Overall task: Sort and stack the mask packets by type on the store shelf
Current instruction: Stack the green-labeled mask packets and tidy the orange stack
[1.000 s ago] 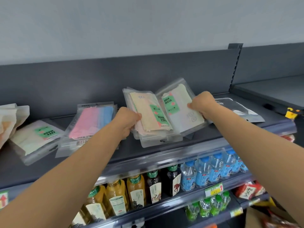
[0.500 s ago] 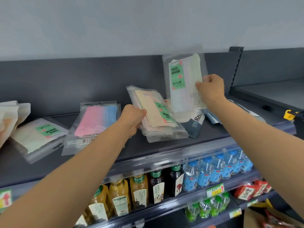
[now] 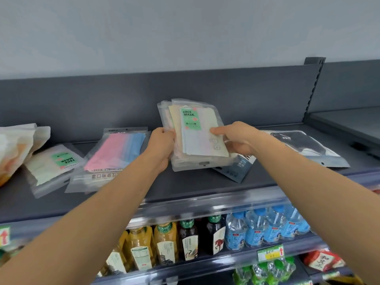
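Observation:
Both hands hold a stack of clear green-label face mask packets point(image 3: 197, 134) over the middle of the grey top shelf point(image 3: 185, 186). My left hand point(image 3: 162, 147) grips the stack's left edge. My right hand point(image 3: 236, 138) holds its right side, thumb lying on the top packet. A dark blue packet point(image 3: 236, 167) lies partly under the stack. Left of it sits a pink-and-blue mask packet pile point(image 3: 115, 155), then another green-label packet point(image 3: 55, 163). A black mask packet point(image 3: 304, 147) lies at the right.
More pale packets point(image 3: 18, 145) are heaped at the far left edge. Below the shelf stand tea bottles point(image 3: 164, 243) and water bottles point(image 3: 265, 227) behind a clear rail. An upright shelf post point(image 3: 312, 83) divides off the neighbouring bay on the right.
My right hand brought the lifted green-label packet down and left onto the stack that my left hand holds. The stack now stands more upright between both hands.

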